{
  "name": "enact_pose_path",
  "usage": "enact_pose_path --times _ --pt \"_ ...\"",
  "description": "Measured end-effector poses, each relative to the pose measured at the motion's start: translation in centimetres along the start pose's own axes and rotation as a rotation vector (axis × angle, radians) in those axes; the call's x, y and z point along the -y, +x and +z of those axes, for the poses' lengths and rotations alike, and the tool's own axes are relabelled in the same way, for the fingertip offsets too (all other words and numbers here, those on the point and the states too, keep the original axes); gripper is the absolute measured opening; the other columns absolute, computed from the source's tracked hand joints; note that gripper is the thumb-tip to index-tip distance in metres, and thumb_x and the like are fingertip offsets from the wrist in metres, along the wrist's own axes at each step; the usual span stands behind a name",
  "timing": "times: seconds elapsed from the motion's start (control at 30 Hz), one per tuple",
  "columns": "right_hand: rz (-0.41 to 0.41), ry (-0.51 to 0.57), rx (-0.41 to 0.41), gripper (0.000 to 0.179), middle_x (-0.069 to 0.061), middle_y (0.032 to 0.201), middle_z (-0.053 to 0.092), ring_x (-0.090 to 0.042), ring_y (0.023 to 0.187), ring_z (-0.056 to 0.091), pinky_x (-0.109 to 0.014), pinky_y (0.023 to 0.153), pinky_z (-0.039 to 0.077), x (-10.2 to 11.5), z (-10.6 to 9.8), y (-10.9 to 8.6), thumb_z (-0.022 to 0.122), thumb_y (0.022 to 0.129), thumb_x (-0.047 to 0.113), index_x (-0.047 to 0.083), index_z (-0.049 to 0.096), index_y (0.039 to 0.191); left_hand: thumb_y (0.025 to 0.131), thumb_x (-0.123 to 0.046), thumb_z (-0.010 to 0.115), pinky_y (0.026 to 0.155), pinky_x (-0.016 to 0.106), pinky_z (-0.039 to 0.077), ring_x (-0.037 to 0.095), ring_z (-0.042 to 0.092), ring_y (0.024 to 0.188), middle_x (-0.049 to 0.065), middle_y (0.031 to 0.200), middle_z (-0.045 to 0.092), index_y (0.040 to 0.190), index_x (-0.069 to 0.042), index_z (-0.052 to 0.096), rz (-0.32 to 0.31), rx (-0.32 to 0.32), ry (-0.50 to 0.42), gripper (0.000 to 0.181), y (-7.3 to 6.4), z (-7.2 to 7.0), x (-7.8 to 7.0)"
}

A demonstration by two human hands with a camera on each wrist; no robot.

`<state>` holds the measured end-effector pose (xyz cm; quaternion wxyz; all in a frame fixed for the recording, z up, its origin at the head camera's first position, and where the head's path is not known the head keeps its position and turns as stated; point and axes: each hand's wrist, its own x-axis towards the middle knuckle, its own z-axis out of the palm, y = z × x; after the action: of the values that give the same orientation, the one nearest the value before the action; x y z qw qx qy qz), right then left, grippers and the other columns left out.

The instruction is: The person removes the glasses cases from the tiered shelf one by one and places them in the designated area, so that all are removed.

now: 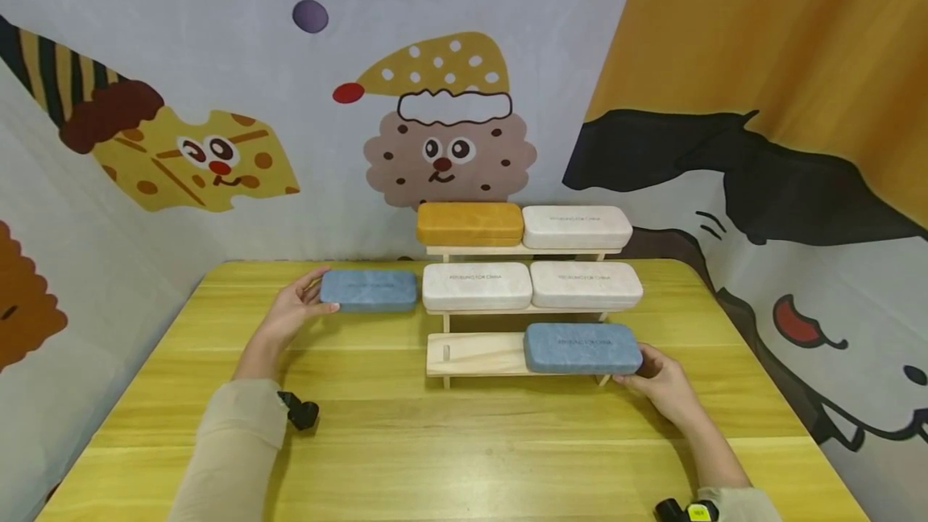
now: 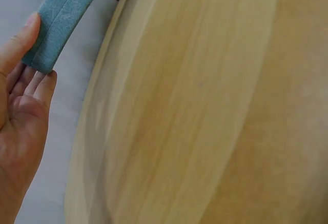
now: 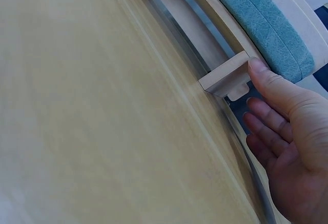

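Observation:
My left hand (image 1: pixel 293 308) holds a blue glasses case (image 1: pixel 370 291) by its left end, thumb in front and fingers behind, above the table left of a wooden tiered rack (image 1: pixel 474 354). The same case (image 2: pixel 64 24) shows between thumb and fingers in the left wrist view. My right hand (image 1: pixel 663 385) is at the right end of the rack's lowest tier, beside a second blue glasses case (image 1: pixel 582 347) lying there. In the right wrist view its thumb (image 3: pixel 264 73) touches the shelf end near that case (image 3: pixel 266 29), while the other fingers are loosely bent with nothing between them.
Two white cases, left (image 1: pixel 476 286) and right (image 1: pixel 587 284), fill the middle tier. On the top tier sit a yellow case (image 1: pixel 469 224) and a white case (image 1: pixel 577 227). Behind the wooden table (image 1: pixel 449 457) hangs a cartoon-printed cloth (image 1: pixel 239 14).

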<state>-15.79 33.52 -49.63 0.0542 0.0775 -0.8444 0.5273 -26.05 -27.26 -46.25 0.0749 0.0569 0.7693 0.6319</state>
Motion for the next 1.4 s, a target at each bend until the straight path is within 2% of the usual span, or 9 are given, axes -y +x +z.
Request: enact_pose_path --times 0.23,0.37,0.6,0.87,1.07,1.4 --pt "0.001 0.005 0.005 0.056 -0.026 0.114 0.06 -0.002 0.092 0.059 -0.021 0.071 0.051 0.0 0.0 -0.1 0.077 0.081 0.005 -0.013 0.052 0.127 0.086 -0.016 0.073 0.109 0.047 0.027 0.032 0.012 0.142 0.01 0.158 0.007 0.153 -0.015 0.025 -0.024 -0.001 0.036 0.083 0.6 -0.6 1.0" --pt "0.001 0.019 0.005 0.055 -0.026 0.114 0.06 -0.003 0.092 0.059 -0.021 0.072 0.052 0.0 0.0 0.0 0.077 0.081 0.003 -0.013 0.051 0.127 0.087 -0.018 0.072 0.109 0.048 0.026 0.032 0.012 0.142 0.009 0.159 0.006 0.154 -0.013 0.022 -0.036 0.022 0.064 0.083 0.9 -0.8 1.1" --pt "-0.002 0.012 0.003 0.055 -0.024 0.114 0.06 -0.002 0.094 0.058 -0.019 0.074 0.051 -0.1 -0.1 0.1 0.076 0.082 0.004 -0.013 0.051 0.128 0.092 -0.014 0.066 0.11 0.053 0.02 0.037 0.007 0.142 0.011 0.159 0.003 0.155 -0.013 0.015 -0.022 0.08 0.106 0.081 1.0 -1.0 0.9" --pt "-0.016 0.02 0.006 0.053 -0.015 0.109 0.063 -0.004 0.092 0.06 -0.02 0.072 0.052 -0.2 -0.1 0.2 0.076 0.081 0.004 -0.013 0.052 0.126 0.093 -0.013 0.064 0.11 0.054 0.017 0.038 0.007 0.142 0.012 0.159 0.003 0.155 -0.011 0.011 -0.02 0.101 0.166 0.081 1.4 -1.0 1.4" --pt "-0.021 0.018 0.003 0.052 -0.013 0.107 0.064 -0.004 0.091 0.06 -0.02 0.072 0.052 -0.2 -0.1 0.2 0.076 0.081 0.003 -0.013 0.053 0.125 0.094 -0.011 0.062 0.111 0.053 0.017 0.038 0.007 0.142 0.014 0.158 0.002 0.154 -0.007 0.009 -0.009 0.112 0.171 0.08 1.6 -1.0 1.7" --pt "-0.013 0.015 0.012 0.055 -0.025 0.114 0.061 -0.002 0.093 0.059 -0.019 0.074 0.051 0.0 0.0 0.0 0.076 0.081 0.005 -0.013 0.051 0.127 0.095 -0.011 0.061 0.111 0.053 0.016 0.04 0.006 0.141 0.016 0.158 0.001 0.154 -0.005 0.008 -0.017 0.118 0.191 0.079 1.4 -0.9 1.8"
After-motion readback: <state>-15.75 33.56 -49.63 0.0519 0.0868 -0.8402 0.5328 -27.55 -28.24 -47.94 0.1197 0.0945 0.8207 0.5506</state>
